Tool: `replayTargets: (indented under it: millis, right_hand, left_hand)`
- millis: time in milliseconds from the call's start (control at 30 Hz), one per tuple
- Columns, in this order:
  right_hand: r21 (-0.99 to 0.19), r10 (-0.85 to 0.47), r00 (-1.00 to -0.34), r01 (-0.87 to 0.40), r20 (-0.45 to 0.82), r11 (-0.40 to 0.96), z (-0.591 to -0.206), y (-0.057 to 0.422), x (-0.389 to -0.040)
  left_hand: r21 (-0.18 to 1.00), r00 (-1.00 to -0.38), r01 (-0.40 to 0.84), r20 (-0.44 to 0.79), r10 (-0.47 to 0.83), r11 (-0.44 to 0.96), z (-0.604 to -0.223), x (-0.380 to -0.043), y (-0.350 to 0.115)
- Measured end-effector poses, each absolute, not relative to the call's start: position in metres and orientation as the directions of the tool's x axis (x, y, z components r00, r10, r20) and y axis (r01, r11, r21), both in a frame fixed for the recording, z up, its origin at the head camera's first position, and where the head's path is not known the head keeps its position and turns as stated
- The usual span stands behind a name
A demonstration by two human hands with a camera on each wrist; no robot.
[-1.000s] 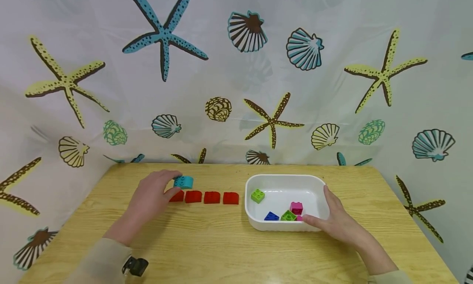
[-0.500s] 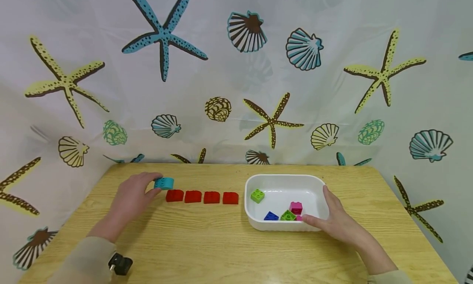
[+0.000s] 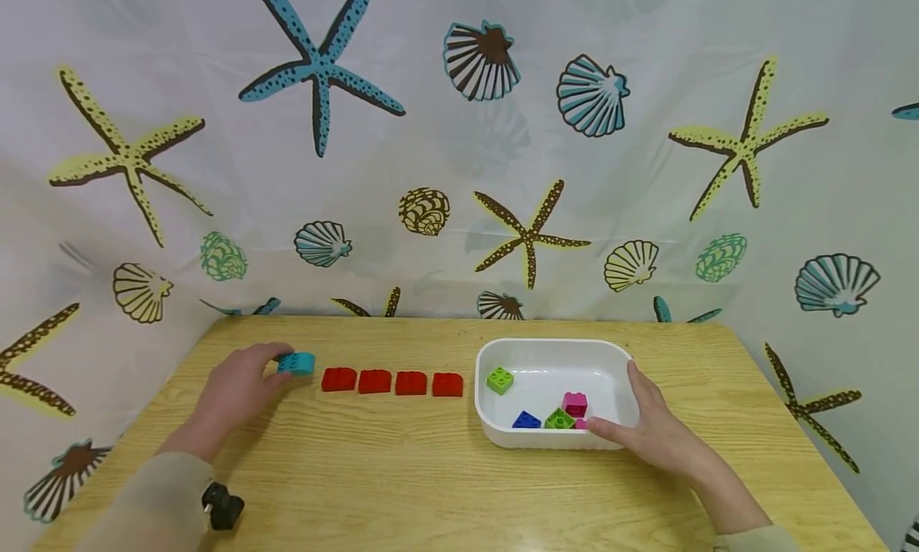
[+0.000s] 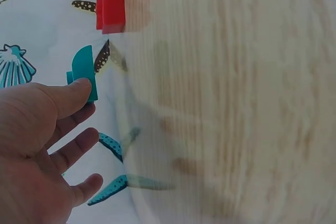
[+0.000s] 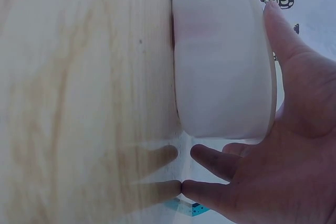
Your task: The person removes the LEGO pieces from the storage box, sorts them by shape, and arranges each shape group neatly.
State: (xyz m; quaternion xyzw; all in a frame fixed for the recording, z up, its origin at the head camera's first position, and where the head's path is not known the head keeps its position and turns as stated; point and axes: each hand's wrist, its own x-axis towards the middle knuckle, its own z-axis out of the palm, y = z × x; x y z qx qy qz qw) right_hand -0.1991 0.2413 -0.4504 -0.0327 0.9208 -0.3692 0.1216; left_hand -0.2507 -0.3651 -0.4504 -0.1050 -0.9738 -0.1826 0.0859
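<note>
My left hand (image 3: 237, 388) pinches a teal building brick (image 3: 297, 364) between thumb and fingers, left of a row of red bricks (image 3: 375, 382). In the left wrist view, this teal brick (image 4: 82, 72) shows a curved top, and a small gap seems to separate it from the table. My right hand (image 3: 664, 432) rests against the right end of a white tray (image 3: 495, 436). Its thumb lies over the near rim and its other fingers are spread, fairly straight, as the right wrist view shows beside the tray wall (image 5: 226, 77).
Inside the tray are a lime brick (image 3: 500, 380) at the left, plus a blue brick (image 3: 527, 420), a green brick (image 3: 559, 419) and pink bricks (image 3: 575, 404) along the near side. A patterned curtain (image 3: 431, 153) hangs behind the wooden table (image 3: 402, 488).
My left hand has carried the teal brick leftward and lower, from above the leftmost red brick to beside the row's left end. My right hand and the tray have stayed put.
</note>
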Motion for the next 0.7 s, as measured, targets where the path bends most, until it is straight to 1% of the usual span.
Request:
replayTargets:
  millis: [300,700]
  right_hand:
    - [-0.693,-0.147,-0.967,0.040,-0.209,0.720,-0.451,0.241,-0.199]
    - [-0.699,-0.149,-0.967,0.040,-0.208,0.714,-0.451,0.242,-0.198]
  left_hand:
    - [0.368,-0.977,0.208,0.132,0.171,0.906,-0.462,-0.257,-0.376]
    - [0.363,-0.977,0.214,0.093,0.194,0.907,-0.467,-0.260,-0.377]
